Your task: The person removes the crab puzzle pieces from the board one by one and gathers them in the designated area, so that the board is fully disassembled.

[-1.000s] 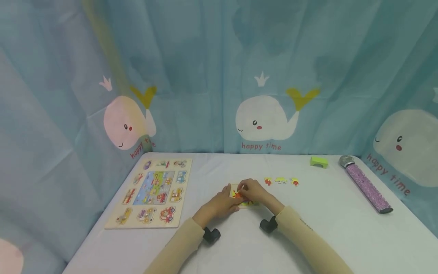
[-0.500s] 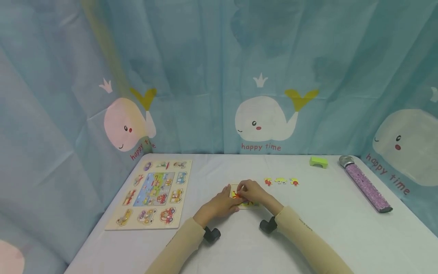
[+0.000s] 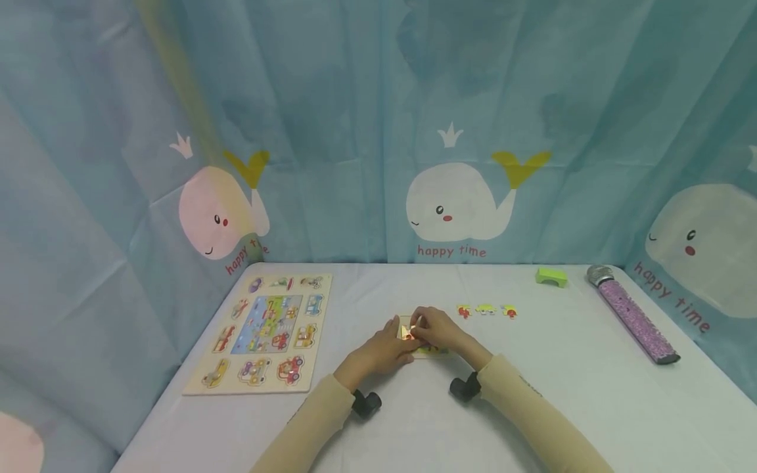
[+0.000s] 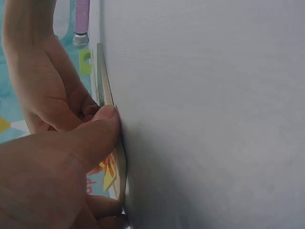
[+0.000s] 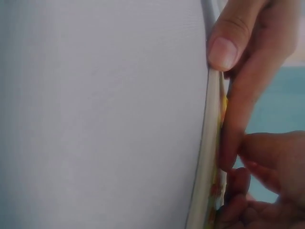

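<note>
From my head, a little puzzle board [image 3: 423, 356] lies on the white table [image 3: 437, 427]. My left hand [image 3: 381, 349] holds its side. My right hand [image 3: 440, 328] seems to pinch a shiny piece [image 3: 407, 332] over it. By my left wrist, the board looks thin, stiff and light; its edges should grip best. By my right wrist, fingers hide the piece; it's likely small and slippery, so pinch its sides.

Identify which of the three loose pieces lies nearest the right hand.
The leftmost piece in the head view, red and yellow; the middle piece and rightmost piece lie farther from the right hand.
</note>
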### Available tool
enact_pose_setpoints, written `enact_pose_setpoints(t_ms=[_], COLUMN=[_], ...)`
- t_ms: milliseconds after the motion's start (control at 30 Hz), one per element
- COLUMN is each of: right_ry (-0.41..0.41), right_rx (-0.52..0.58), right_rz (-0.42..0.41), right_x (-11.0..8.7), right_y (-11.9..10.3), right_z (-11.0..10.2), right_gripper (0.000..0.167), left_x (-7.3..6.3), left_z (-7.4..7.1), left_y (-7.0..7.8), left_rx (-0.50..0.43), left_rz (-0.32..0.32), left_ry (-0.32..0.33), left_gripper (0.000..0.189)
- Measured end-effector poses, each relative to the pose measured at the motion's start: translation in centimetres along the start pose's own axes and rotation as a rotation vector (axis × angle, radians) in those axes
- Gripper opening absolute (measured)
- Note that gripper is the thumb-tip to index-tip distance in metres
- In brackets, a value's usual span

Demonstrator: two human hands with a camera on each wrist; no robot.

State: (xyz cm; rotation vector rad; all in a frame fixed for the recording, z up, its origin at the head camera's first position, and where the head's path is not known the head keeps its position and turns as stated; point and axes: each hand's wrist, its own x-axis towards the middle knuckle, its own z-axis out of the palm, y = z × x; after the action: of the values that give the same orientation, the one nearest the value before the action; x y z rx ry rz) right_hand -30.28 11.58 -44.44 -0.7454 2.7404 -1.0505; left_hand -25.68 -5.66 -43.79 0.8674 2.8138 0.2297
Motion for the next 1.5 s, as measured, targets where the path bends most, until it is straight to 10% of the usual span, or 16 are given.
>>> enact_pose_setpoints(t_ms=[1500], right_ry=[0.031], right_rx=[0.129], right_rz=[0.095], right_x=[0.48], right_y=[0.48], right_z=[-0.57], right_gripper=[0.005], left_x=[0.18], left_z=[0.05], left_y=[-0.01], left_rx=[0.003], left_rz=[-0.033], left_ry=[-0.059], left_gripper=[0.048])
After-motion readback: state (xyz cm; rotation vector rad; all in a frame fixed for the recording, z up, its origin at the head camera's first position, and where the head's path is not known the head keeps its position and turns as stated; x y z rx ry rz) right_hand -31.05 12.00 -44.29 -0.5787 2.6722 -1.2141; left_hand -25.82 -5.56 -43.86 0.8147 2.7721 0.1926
